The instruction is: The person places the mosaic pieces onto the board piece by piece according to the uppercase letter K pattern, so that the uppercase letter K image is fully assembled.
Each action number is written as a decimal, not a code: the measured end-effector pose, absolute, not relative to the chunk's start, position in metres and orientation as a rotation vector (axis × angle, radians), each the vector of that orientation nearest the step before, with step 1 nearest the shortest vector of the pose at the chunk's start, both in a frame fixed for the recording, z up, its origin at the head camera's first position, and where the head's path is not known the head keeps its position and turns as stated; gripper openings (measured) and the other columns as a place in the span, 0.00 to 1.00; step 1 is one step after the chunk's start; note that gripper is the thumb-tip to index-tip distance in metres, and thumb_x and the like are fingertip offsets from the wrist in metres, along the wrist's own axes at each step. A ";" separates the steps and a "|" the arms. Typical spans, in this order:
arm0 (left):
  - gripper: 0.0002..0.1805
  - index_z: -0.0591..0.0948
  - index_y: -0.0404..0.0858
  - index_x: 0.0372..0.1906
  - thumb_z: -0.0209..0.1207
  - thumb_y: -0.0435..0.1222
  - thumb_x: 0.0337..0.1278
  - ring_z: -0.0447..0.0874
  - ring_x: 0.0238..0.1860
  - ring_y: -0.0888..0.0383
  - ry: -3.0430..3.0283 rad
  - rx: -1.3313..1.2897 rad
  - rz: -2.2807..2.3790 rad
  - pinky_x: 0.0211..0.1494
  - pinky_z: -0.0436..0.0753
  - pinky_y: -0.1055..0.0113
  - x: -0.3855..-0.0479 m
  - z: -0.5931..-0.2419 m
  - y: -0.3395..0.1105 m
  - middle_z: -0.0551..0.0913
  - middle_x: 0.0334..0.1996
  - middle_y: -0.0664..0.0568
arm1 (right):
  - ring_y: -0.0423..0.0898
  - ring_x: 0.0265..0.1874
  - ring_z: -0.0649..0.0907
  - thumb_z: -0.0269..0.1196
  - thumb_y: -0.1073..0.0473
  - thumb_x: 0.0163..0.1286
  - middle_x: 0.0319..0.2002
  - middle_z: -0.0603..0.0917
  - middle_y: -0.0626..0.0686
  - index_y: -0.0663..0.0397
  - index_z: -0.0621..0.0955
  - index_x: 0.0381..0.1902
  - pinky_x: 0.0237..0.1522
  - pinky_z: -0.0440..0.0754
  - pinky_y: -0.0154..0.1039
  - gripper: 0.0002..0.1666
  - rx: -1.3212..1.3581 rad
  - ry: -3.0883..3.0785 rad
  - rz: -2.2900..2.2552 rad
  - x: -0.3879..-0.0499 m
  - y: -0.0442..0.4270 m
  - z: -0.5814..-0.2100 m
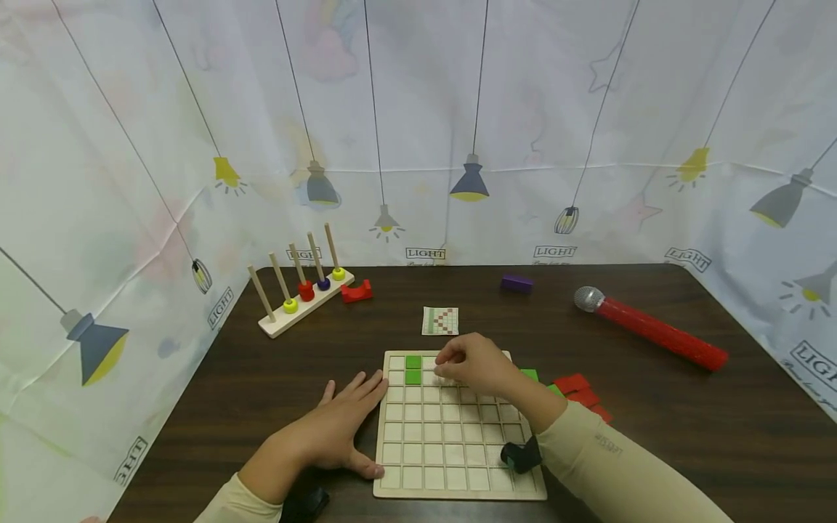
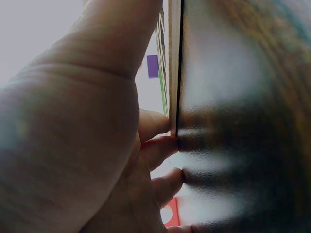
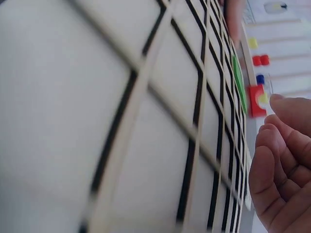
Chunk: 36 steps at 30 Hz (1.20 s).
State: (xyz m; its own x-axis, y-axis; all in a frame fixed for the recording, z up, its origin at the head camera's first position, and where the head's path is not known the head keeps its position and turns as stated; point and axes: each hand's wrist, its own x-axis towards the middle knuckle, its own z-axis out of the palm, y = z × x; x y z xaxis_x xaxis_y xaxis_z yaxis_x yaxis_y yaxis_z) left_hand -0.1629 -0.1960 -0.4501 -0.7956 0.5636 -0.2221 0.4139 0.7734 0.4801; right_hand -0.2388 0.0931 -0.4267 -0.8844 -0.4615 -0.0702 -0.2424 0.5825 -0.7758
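Observation:
A square wooden grid board [image 1: 433, 455] lies before me, with two green tiles [image 1: 413, 369] one above the other near its far left corner. My left hand [image 1: 336, 425] is spread on the table along the board's left side; its thumb and a fingertip touch the edge. Over the board's far rows is my right hand [image 1: 477, 367], its fingers curled and the fingertips near the cells right of the green tiles. In the right wrist view, curled fingers [image 3: 284, 160] show beside the grid. A pale patch lies by them, and whether they hold anything is unclear.
A small pattern card [image 1: 440, 321] lies beyond the board. Red tiles [image 1: 582, 392] and green tiles [image 1: 530, 375] sit to its right, partly behind my forearm. Farther off are a peg stand [image 1: 281, 322], a red block [image 1: 357, 291], a purple block [image 1: 516, 284] and a red microphone [image 1: 654, 330].

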 end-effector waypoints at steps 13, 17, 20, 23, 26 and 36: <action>0.71 0.50 0.42 0.83 0.73 0.67 0.39 0.36 0.81 0.43 2.603 0.759 0.610 0.70 0.37 0.27 -0.161 -0.448 -0.197 0.43 0.82 0.49 | 0.48 0.32 0.80 0.69 0.53 0.70 0.34 0.82 0.50 0.57 0.86 0.49 0.35 0.80 0.44 0.15 -0.463 2.617 -1.188 -0.247 0.166 -0.424; 0.70 0.50 0.42 0.83 0.73 0.67 0.39 0.36 0.81 0.43 2.603 0.757 0.611 0.70 0.37 0.27 -0.161 -0.447 -0.197 0.43 0.82 0.49 | 0.48 0.32 0.80 0.69 0.53 0.71 0.33 0.82 0.50 0.58 0.85 0.52 0.33 0.79 0.44 0.18 -0.442 2.649 -1.132 -0.251 0.183 -0.424; 0.71 0.50 0.42 0.83 0.73 0.68 0.38 0.36 0.81 0.43 2.608 0.757 0.593 0.70 0.37 0.27 -0.161 -0.448 -0.196 0.43 0.82 0.50 | 0.48 0.31 0.77 0.71 0.53 0.69 0.32 0.81 0.50 0.58 0.86 0.51 0.31 0.77 0.44 0.18 -0.437 2.678 -1.072 -0.254 0.195 -0.427; 0.71 0.50 0.43 0.83 0.72 0.68 0.38 0.35 0.81 0.44 2.610 0.755 0.583 0.71 0.37 0.28 -0.162 -0.448 -0.196 0.43 0.82 0.50 | 0.47 0.29 0.76 0.72 0.52 0.66 0.30 0.80 0.49 0.56 0.86 0.50 0.30 0.75 0.44 0.19 -0.435 2.696 -1.008 -0.257 0.206 -0.429; 0.71 0.50 0.43 0.83 0.73 0.68 0.38 0.35 0.81 0.44 2.610 0.755 0.587 0.71 0.37 0.28 -0.162 -0.448 -0.196 0.43 0.82 0.51 | 0.46 0.27 0.76 0.74 0.53 0.64 0.28 0.79 0.48 0.57 0.86 0.50 0.30 0.75 0.44 0.20 -0.447 2.697 -0.957 -0.258 0.214 -0.431; 0.70 0.50 0.43 0.83 0.73 0.67 0.39 0.35 0.81 0.44 2.610 0.756 0.591 0.71 0.37 0.28 -0.161 -0.449 -0.196 0.43 0.82 0.50 | 0.45 0.23 0.74 0.76 0.59 0.60 0.23 0.76 0.48 0.58 0.87 0.48 0.26 0.72 0.42 0.19 -0.397 2.642 -0.942 -0.252 0.225 -0.433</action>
